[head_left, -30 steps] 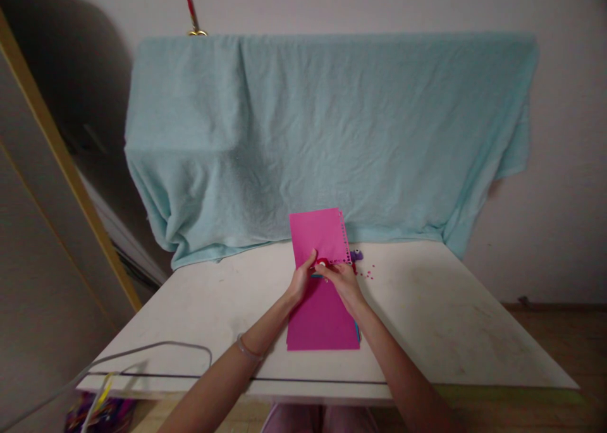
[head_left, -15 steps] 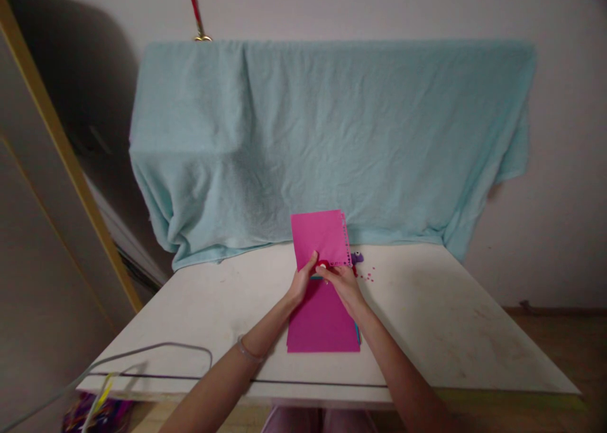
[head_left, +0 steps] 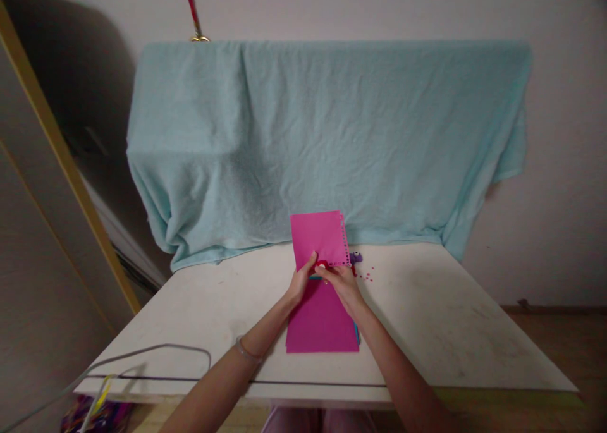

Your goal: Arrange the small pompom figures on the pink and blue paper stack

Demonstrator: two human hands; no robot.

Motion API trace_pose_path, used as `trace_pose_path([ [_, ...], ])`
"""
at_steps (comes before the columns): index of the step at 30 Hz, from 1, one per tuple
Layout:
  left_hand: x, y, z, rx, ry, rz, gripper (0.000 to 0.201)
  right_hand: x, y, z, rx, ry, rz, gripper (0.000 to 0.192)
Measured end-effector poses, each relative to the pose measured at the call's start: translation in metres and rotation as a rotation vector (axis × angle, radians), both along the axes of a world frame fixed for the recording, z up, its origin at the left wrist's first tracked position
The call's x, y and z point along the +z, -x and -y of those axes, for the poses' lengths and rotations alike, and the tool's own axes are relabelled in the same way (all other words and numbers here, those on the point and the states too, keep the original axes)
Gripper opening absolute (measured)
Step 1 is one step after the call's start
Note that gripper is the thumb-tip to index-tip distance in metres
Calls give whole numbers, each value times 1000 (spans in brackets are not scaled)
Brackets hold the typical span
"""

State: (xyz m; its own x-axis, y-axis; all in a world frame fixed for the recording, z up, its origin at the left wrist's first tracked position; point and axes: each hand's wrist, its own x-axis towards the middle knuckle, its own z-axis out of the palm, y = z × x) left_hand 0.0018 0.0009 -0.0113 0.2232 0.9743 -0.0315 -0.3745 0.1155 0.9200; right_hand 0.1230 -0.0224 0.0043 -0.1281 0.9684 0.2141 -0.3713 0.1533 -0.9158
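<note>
A pink sheet of paper (head_left: 317,234) is held raised above the table, with small punched holes along its right edge and part of its lower edge. My left hand (head_left: 300,282) grips the sheet at its lower left, thumb on top. At the lower edge, my right hand (head_left: 345,286) is closed around a small red and white craft punch (head_left: 322,265), thumb pressed on it; the fingers beneath are partly hidden. Below both hands lies a stack of coloured paper (head_left: 322,322), magenta on top, with blue showing at the right side.
Behind the right hand sits a small purple object with an eye (head_left: 355,256), beside scattered pink paper bits (head_left: 368,275). A light blue cloth (head_left: 332,136) hangs at the white table's (head_left: 427,319) back. A grey cable (head_left: 156,346) crosses the front left.
Both hands keep their hold on the paper and the punch, with no clear movement. The whole view has shifted very slightly.
</note>
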Motion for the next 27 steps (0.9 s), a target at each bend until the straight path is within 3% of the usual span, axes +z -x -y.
trace_pose_path([
  [15,16,-3,10,145,-9,-82,53,0,1,-1,21,11,-99,33],
  [27,25,-6,16,135,-138,-138,51,0,0,-4,6,69,-98,37],
])
